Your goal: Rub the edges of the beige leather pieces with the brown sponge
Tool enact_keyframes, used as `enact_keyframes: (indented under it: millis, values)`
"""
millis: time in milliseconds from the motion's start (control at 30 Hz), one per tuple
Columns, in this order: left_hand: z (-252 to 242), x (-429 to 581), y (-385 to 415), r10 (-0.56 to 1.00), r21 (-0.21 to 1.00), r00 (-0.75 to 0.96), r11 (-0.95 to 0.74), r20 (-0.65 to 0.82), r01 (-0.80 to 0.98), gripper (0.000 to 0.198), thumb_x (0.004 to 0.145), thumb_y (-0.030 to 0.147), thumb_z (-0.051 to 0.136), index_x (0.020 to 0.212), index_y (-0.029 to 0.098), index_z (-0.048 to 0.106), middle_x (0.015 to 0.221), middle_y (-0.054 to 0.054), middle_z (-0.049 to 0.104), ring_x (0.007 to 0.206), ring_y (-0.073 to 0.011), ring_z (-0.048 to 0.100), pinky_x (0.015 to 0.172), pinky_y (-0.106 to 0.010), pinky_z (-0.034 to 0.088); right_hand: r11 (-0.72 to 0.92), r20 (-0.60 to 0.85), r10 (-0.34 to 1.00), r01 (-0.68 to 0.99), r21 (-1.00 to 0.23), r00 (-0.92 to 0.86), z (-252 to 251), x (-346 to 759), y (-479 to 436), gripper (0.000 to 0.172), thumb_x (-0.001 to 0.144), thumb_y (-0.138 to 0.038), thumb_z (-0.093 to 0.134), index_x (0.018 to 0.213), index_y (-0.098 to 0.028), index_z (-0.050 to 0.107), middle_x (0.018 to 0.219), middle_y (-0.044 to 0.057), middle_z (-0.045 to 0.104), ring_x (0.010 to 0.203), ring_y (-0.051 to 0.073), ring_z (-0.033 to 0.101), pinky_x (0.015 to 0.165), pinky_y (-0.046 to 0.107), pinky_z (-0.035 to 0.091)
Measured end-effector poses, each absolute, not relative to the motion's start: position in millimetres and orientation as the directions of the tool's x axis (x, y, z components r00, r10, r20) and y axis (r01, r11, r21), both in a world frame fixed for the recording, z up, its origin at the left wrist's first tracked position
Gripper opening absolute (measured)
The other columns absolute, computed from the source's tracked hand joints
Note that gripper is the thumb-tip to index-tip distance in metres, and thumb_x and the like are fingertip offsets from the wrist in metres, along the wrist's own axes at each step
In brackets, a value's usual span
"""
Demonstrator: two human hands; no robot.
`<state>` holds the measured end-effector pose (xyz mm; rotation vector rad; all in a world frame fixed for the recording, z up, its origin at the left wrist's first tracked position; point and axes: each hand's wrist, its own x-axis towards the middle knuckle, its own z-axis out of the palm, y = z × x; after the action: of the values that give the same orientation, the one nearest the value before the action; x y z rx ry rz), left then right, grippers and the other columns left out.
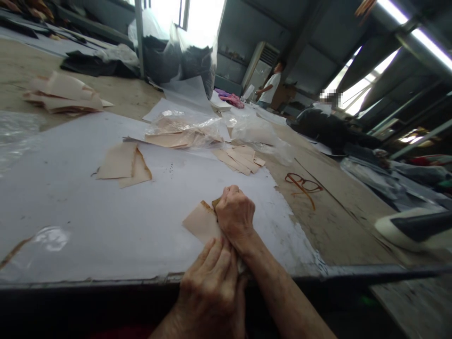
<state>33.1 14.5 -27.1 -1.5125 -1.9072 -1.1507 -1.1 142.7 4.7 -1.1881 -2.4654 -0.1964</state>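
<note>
A pale tan leather-like piece [200, 222] lies on the white sheet [106, 221] near the table's front edge. My right hand [236, 214] is closed in a fist on the piece's far end, pressing something I cannot make out against it. My left hand [212, 278] rests with fingers extended and together, flat on the piece's near end right beside my right wrist.
More tan pieces lie on the sheet: a folded pair [123, 165], a fanned row [240, 159], some under clear plastic [183, 129], a pile at far left [63, 94]. Dark bagged bundles [180, 56] stand behind. A person in white [270, 87] stands far back.
</note>
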Motion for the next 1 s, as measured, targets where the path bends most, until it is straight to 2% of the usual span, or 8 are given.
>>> enact_keyframes:
  millis: [167,267,333,400,533,633,800,1000]
  values:
    - [-26,33,15,0.544,0.320,-0.288,0.037,0.788,0.947,0.031,0.070,0.017,0.050,0.096,0.005,0.062,0.094,-0.013,0.064,0.093,-0.0260,0.058,0.083,-0.037,0.049,0.447,0.297,0.880,0.857,-0.257,-0.370,23,-1,168,0.026,0.085,-0.017,0.034,0.077,-0.010,0.057,0.066,0.009,0.061,0.060,0.015,0.057,0.051,0.022,0.032]
    - [-26,33,15,0.534,0.319,-0.289,0.037,0.795,0.947,0.031,0.069,0.018,0.050,0.096,0.006,0.062,0.096,-0.014,0.063,0.092,-0.0262,0.058,0.082,-0.037,0.050,0.487,0.294,0.864,0.825,-0.285,-0.409,32,10,165,0.030,0.086,-0.020,0.033,0.071,-0.013,0.058,0.065,0.007,0.062,0.062,0.014,0.057,0.052,0.021,0.032]
    - [-27,33,15,0.517,0.322,-0.289,0.027,0.806,0.946,0.031,0.069,0.017,0.050,0.095,0.006,0.062,0.094,-0.013,0.063,0.091,-0.0260,0.058,0.082,-0.038,0.050,0.556,0.315,0.821,0.791,-0.256,-0.475,31,17,151,0.029,0.087,-0.023,0.033,0.074,-0.014,0.057,0.065,0.006,0.062,0.061,0.014,0.057,0.051,0.022,0.032]
    - [-28,34,14,0.515,0.350,-0.304,0.009,0.801,0.937,0.027,0.069,0.014,0.049,0.091,0.008,0.063,0.087,-0.011,0.064,0.089,-0.0245,0.058,0.083,-0.037,0.049,0.617,0.338,0.768,0.770,-0.163,-0.544,24,20,136,0.026,0.087,-0.023,0.034,0.077,-0.013,0.056,0.066,0.006,0.062,0.059,0.014,0.058,0.050,0.022,0.031]
    - [-31,35,14,0.546,0.369,-0.319,0.020,0.775,0.929,0.027,0.071,0.011,0.050,0.095,0.008,0.063,0.090,-0.011,0.064,0.096,-0.0235,0.056,0.088,-0.035,0.047,0.612,0.320,0.754,0.791,-0.023,-0.574,13,13,125,0.024,0.087,-0.021,0.035,0.077,-0.013,0.055,0.066,0.007,0.062,0.057,0.015,0.059,0.050,0.022,0.032]
    - [-32,34,14,0.542,0.337,-0.306,0.046,0.783,0.941,0.033,0.072,0.012,0.051,0.103,0.006,0.059,0.100,-0.013,0.062,0.100,-0.0246,0.055,0.088,-0.036,0.047,0.605,0.305,0.760,0.796,-0.006,-0.575,11,4,132,0.024,0.087,-0.022,0.035,0.077,-0.014,0.055,0.066,0.007,0.063,0.061,0.016,0.060,0.051,0.022,0.035]
    - [-31,35,14,0.545,0.331,-0.306,0.054,0.781,0.942,0.032,0.072,0.012,0.051,0.103,0.007,0.060,0.099,-0.012,0.063,0.097,-0.0237,0.056,0.087,-0.035,0.048,0.617,0.350,0.734,0.787,0.014,-0.582,11,-2,141,0.024,0.087,-0.021,0.034,0.079,-0.013,0.055,0.066,0.009,0.062,0.058,0.018,0.060,0.050,0.023,0.037]
    - [-28,35,12,0.547,0.329,-0.306,0.059,0.779,0.943,0.032,0.073,0.015,0.049,0.103,0.008,0.060,0.100,-0.012,0.063,0.098,-0.0243,0.056,0.086,-0.036,0.048,0.586,0.304,0.782,0.808,-0.061,-0.544,10,-11,143,0.023,0.086,-0.019,0.034,0.083,-0.010,0.055,0.070,0.012,0.062,0.065,0.018,0.062,0.056,0.024,0.040]
